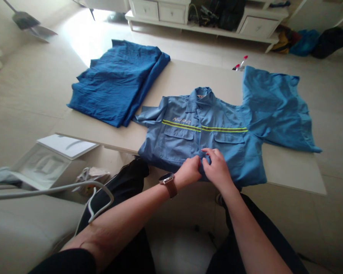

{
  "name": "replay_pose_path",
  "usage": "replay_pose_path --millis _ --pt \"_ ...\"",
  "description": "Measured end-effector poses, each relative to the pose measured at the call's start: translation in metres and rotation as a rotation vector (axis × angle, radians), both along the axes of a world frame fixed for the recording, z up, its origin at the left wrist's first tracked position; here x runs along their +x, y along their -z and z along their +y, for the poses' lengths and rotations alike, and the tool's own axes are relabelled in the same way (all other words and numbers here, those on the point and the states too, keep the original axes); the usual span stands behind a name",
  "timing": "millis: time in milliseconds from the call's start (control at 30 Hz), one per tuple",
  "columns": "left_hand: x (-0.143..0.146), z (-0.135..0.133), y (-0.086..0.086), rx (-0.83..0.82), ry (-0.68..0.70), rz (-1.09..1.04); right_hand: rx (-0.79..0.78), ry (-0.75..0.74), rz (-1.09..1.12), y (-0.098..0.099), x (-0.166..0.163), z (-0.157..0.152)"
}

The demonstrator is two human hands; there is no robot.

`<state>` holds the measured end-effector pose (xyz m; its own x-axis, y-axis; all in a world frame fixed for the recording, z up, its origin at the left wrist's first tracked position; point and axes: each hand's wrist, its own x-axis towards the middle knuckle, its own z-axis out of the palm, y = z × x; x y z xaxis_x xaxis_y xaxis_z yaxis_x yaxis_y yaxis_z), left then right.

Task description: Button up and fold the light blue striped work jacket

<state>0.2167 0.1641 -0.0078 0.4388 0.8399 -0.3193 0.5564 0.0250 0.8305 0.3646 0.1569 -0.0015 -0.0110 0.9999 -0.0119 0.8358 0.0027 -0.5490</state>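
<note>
A blue work jacket (180,146) lies front side up on the table, collar pointing away from me. Yellow-green stripes cross its chest above two flap pockets. My left hand (190,169), with a watch on the wrist, is closed on the front placket near the jacket's lower part. Close beside it, my right hand (216,167) has its fingers bent and its thumb and forefinger at the same placket. Whatever lies between the fingertips is too small to make out. One sleeve (277,110) spreads out to the right; the left sleeve is partly tucked in.
Folded darker blue cloth (117,80) covers the left of the pale table (297,171). Bottles with red caps (244,61) show beyond its far edge. A white cabinet (171,13) stands at the back. Left of me are an open white box (48,163) and a grey cable (60,188).
</note>
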Motion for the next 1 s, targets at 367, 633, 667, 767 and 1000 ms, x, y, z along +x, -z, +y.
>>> replay_pose_path --millis 367,633,667,767,1000 --pt "-0.007 -0.004 -0.001 0.04 0.144 0.119 -0.052 -0.103 -0.206 0.001 -0.01 -0.001" --pt "-0.014 0.015 -0.015 0.113 0.036 0.302 -0.012 0.038 0.125 0.005 0.002 0.004" --pt "-0.013 0.018 -0.014 0.125 0.013 0.309 -0.015 0.049 0.154 0.004 0.003 0.003" --pt "-0.01 0.024 -0.01 0.165 -0.014 0.294 -0.02 0.104 0.224 -0.002 0.003 0.0" --pt "0.008 0.026 0.001 0.28 -0.044 0.268 -0.031 0.254 0.344 -0.01 0.002 -0.003"
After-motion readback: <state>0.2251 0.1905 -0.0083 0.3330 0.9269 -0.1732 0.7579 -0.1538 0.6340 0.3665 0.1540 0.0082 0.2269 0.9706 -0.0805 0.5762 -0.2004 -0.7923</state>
